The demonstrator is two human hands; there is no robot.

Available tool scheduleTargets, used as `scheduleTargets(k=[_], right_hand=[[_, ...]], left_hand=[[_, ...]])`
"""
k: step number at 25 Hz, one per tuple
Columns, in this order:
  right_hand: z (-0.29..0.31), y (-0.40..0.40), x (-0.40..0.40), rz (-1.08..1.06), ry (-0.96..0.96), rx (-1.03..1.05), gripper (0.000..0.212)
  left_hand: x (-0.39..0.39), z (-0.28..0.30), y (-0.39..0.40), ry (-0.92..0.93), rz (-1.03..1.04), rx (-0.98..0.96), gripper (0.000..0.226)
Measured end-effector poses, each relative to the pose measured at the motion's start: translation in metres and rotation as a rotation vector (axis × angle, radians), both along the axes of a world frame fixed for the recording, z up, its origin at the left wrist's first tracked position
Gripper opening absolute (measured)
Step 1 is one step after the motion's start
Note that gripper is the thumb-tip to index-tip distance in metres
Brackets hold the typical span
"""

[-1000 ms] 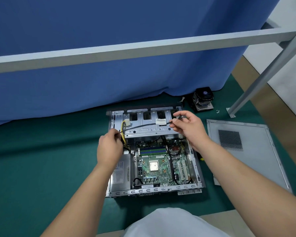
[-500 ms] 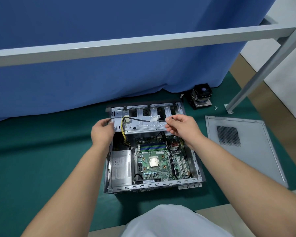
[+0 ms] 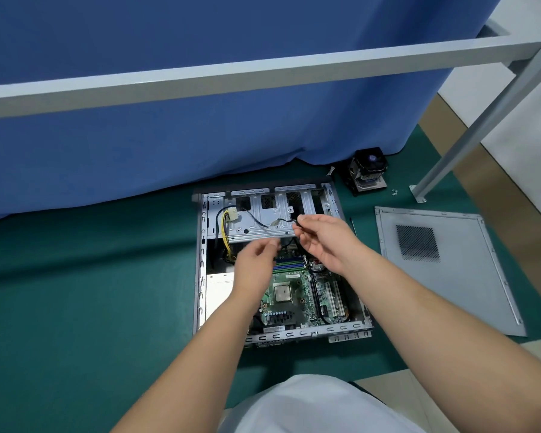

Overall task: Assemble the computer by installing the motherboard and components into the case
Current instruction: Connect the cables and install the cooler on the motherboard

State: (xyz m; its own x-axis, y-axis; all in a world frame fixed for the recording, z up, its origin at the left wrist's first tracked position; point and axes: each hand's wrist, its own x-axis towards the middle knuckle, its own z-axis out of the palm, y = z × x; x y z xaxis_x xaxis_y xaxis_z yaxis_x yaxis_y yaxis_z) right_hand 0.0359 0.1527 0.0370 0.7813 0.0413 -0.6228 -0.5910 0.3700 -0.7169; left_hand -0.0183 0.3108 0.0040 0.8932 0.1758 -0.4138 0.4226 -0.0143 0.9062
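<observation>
The computer case (image 3: 200, 276) lies open on its side on a green mat (image 3: 91, 292), close to the foot of a blue curtain (image 3: 200, 89). Inside it the motherboard (image 3: 289, 303) sits flat in the lower right part, with a square silver chip (image 3: 281, 291) near its middle and a row of blue and green memory slots (image 3: 289, 264) just above that. A pale box with a white label (image 3: 218, 287) fills the lower left corner, partly hidden by the left forearm.

Across the top of the case runs a metal drive bracket (image 3: 263, 220). A thin black cable (image 3: 253, 220) trails over it from a white plug with yellow wires (image 3: 231, 217) at the left towards the right hand.

The right hand (image 3: 324, 242) hovers over the bracket's right end — its thumb and forefinger pinch the black cable's end, near a small white tag (image 3: 275, 223). The left hand (image 3: 256, 264) is over the upper edge of the motherboard, with thumb and fingers drawn together; whether it grips the cable or anything else cannot be told.

To the right of the case, well apart from it, the grey side panel (image 3: 450, 292) lies flat on the mat, with a dark mesh vent in it. Beyond the case's far right corner stands a cooler with a fan (image 3: 369, 170), and a few small screws (image 3: 394, 191) lie near the foot of a grey metal frame (image 3: 263, 70).
</observation>
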Motion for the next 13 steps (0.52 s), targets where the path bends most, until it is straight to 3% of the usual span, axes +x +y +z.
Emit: scheduleTargets(k=[6, 13], right_hand=[[-0.001, 0.001, 0.000, 0.020, 0.045, 0.024, 0.015], [-0.006, -0.005, 0.002, 0.025, 0.089, 0.038, 0.019]], left_hand=[[0.019, 0.010, -0.020, 0.150, 0.081, -0.545, 0.020], [0.021, 0.009, -0.028, 0.054, 0.080, -0.549, 0.023]])
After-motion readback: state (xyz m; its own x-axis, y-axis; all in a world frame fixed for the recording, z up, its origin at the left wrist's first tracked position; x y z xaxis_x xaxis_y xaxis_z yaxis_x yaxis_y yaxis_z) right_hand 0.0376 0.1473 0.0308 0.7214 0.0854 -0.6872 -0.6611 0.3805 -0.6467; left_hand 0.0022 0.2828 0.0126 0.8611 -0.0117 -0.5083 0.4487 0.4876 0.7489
